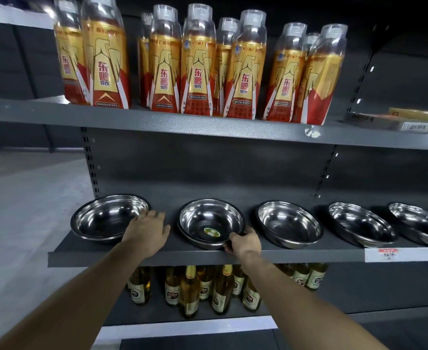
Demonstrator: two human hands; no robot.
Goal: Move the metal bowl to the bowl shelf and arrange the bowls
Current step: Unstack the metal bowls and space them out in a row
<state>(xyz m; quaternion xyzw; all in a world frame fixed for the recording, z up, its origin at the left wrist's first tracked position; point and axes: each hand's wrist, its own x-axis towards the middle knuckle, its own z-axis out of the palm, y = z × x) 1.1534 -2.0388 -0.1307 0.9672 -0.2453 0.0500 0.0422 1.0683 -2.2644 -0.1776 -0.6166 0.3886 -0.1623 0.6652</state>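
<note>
Steel round bowl w/ sticker [211,223], centre frame on grey shelf [157,258], is pinched at front rim by right hand [244,242]; left hand [146,229], fingers relaxed, touches leftmost steel bowl [108,217]. Spacing should be evened, rims kept apart.

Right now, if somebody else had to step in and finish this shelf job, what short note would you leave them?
Left hand: open, fingers against the rim of the far-left bowl.
Right hand: gripping the front rim of the stickered bowl.
Three more bowls sit further right on the bowl shelf.
Done: all five bowls are on the shelf, in a row.
Left: even out the spacing, then let go.
</note>
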